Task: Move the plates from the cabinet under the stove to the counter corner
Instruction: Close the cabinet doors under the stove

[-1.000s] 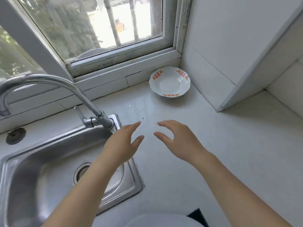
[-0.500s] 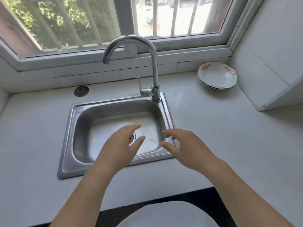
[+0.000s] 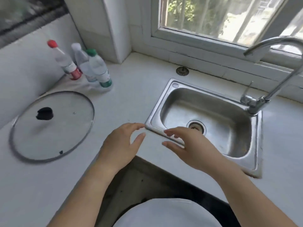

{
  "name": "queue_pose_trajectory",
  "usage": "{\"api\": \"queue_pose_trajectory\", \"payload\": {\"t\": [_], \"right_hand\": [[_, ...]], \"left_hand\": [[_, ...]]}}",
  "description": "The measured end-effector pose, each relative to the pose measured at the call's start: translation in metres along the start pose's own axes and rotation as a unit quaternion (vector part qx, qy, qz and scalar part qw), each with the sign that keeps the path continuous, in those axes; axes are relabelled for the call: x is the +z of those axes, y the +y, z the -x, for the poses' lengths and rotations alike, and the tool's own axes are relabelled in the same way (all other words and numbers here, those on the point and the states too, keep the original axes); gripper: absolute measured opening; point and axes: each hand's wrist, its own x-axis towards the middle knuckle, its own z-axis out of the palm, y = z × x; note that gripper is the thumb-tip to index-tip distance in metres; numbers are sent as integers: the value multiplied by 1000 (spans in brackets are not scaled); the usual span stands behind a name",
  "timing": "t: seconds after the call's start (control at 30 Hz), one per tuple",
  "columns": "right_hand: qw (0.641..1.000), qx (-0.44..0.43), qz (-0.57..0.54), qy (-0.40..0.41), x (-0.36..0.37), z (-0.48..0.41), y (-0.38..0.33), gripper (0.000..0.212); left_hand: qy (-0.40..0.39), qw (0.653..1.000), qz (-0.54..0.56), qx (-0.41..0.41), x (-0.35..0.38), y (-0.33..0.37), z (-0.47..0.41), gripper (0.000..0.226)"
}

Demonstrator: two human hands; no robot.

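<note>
My left hand [image 3: 121,145] hovers over the white counter [image 3: 127,102] just left of the sink, fingers loosely spread and holding nothing. Over the sink's front left rim, my right hand [image 3: 188,146] is also open and empty. No plates, stove or cabinet show in this view.
A steel sink [image 3: 205,118] with a curved faucet [image 3: 265,76] sits right of centre under the window. A glass pot lid [image 3: 52,125] lies flat on the counter at left. Three plastic bottles [image 3: 88,66] stand in the back left corner. The counter's inner edge runs below my hands.
My view has swung left: the stacked plates in the right corner have left the frame, and the pot lid and bottles have come in. Both hands stay open and empty.
</note>
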Motion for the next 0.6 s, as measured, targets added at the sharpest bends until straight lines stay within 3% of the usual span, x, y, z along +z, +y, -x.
{"api": "queue_pose_trajectory", "payload": {"t": [0.23,0.6], "right_hand": [[987,-128,38,-87,40,-35,-72,44],[947,-246,52,-201,78,-97,-118,40]], "left_hand": [[101,988,55,-102,-33,-52,51,35],[193,942,81,-263,-53,-100,95,33]]}}
